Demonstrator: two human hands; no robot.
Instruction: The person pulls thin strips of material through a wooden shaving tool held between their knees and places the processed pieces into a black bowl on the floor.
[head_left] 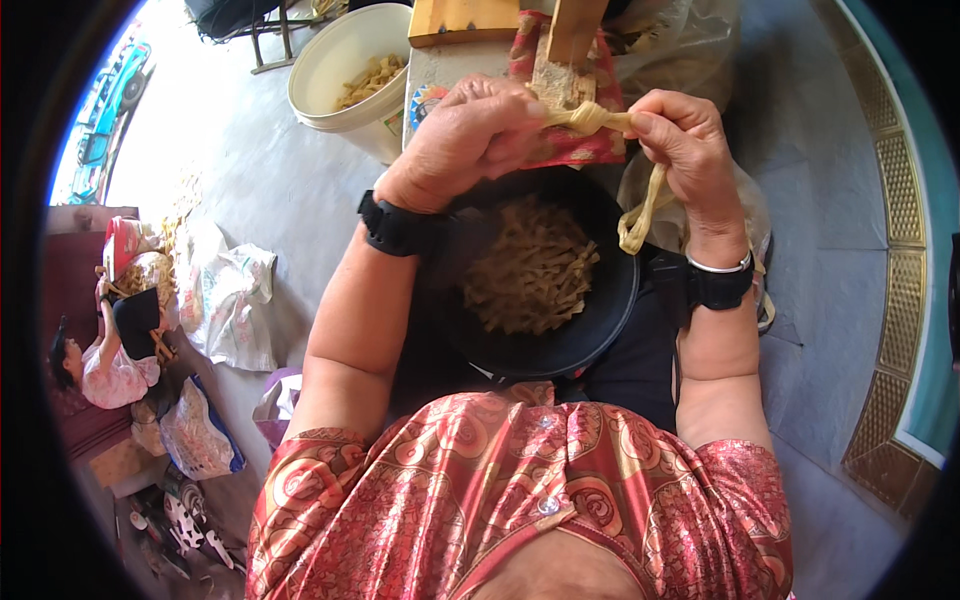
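Note:
A pale yellow, soft-looking strip with a knot stretches between my hands. My left hand is closed on one end, its fingers curled. Thumb and forefinger of my right hand pinch the strip just right of the knot, and a looped tail hangs below that hand. Beneath them, a black round basin rests at my lap, holding many short, brownish-yellow pieces. Right behind the knot are a worn wooden block and a red patterned cloth.
A white bucket with yellowish pieces stands at the far left, beside a wooden board. Clear plastic bags lie at the far right. White sacks lie on the floor to the left, where another person sits.

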